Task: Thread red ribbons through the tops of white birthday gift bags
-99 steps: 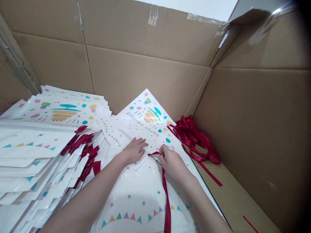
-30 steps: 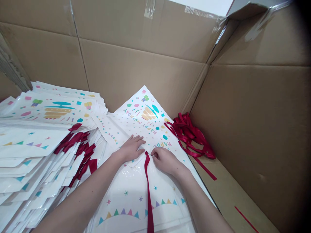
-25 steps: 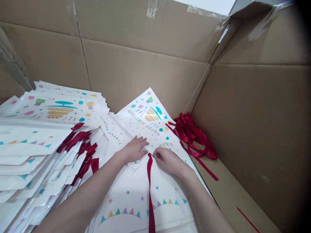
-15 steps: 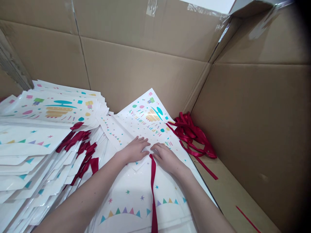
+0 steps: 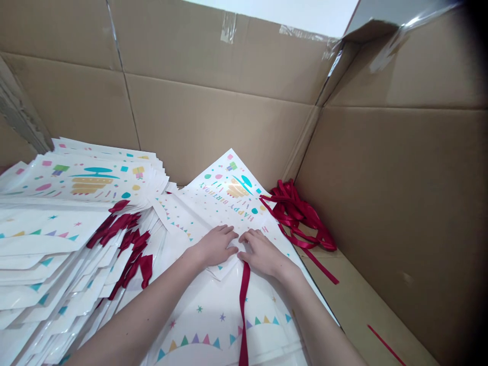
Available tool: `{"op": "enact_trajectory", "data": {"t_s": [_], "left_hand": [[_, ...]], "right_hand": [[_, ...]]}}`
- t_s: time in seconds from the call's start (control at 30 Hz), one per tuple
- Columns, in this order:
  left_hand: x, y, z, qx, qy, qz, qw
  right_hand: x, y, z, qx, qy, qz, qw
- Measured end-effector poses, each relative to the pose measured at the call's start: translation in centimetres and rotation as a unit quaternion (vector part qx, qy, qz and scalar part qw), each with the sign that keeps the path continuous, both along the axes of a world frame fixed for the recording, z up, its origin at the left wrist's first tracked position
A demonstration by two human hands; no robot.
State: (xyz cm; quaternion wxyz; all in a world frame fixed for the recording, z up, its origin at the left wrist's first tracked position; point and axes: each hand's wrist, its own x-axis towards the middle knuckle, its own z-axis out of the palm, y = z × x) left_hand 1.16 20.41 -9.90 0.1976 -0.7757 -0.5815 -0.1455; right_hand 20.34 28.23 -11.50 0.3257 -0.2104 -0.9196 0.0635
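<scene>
Right hand point(image 5: 260, 250) has slid in beside the left hand point(image 5: 217, 247), covering the ribbon's upper end

A second ago its fingers pinched a thin dark strand next to the satin red ribbon point(image 5: 244, 305); now they lie loosely curled over the ribbon's top, and whether they grip it I cannot tell. Opposite, the left fingers are slightly spread and flat on the smooth white HAPPY BIRTHDAY sheet point(image 5: 224, 203), thumb pointing toward the right hand, with nothing visible in their hold. Downward from the right hand, the ribbon runs long and narrow over glossy, bunting-printed white material toward the near edge of the cardboard base point(image 5: 354, 284).

One pointed corner of the sheet reaches toward the back cardboard wall point(image 5: 221, 117). Along the left side, a thick stack of printed white sheets point(image 5: 95, 180) shows uneven, layered edges and soft red ribbon ends point(image 5: 125, 223). A glossy, looped ribbon heap point(image 5: 301, 213) fills the back right corner. Nearer, a wedge of base gives room between the right forearm and the right cardboard wall point(image 5: 400, 168), crossed by a thin red strip point(image 5: 387, 345).
</scene>
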Motion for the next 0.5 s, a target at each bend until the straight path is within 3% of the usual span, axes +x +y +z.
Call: {"op": "enact_trajectory", "data": {"t_s": [0.2, 0.33, 0.5], "left_hand": [[0.0, -0.2, 0.1, -0.02, -0.032, 0.015, 0.999], [-0.2, -0.1, 0.0, -0.027, -0.04, 0.022, 0.999], [-0.2, 0.2, -0.3, -0.025, -0.036, 0.018, 0.999]], "right_hand": [[1.9, 0.5, 0.3, -0.01, -0.048, -0.028, 0.998], [3.1, 0.1, 1.0, -0.036, -0.018, -0.056, 0.998], [1.5, -1.6, 1.0, -0.03, 0.031, 0.022, 0.999]]}}
